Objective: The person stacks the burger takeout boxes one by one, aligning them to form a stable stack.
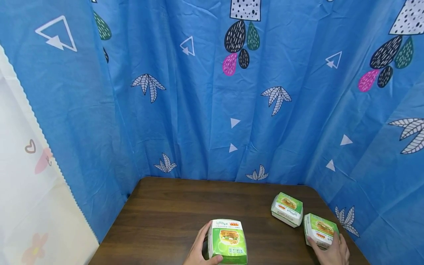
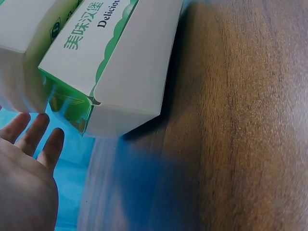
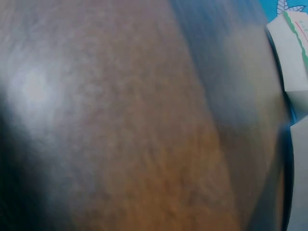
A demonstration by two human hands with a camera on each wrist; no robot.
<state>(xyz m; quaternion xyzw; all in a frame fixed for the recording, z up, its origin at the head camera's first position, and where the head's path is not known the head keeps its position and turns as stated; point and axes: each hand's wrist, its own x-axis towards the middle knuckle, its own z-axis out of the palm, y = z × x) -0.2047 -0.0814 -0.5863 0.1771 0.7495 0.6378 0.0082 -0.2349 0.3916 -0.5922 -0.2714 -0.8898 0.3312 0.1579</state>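
Note:
At the table's near middle, my left hand (image 1: 200, 249) grips a green-and-white burger box (image 1: 228, 239) by its left side, thumb at the near corner. In the left wrist view that box (image 2: 17, 72) lies against the top of a second burger box (image 2: 132, 72) standing on the wood, with spread fingertips (image 2: 55, 142) by the upper one. Over on the right, my right hand (image 1: 332, 252) holds another burger box (image 1: 320, 230) at its near end, thumb on the left and fingers on the right. The right wrist view does not show the hand.
One more burger box (image 1: 287, 209) sits just behind and left of the right-hand one. The dark wooden table (image 1: 185, 202) is bounded at the back and right by a blue patterned curtain (image 1: 198, 129). A white cloth (image 1: 29, 184) hangs at the left.

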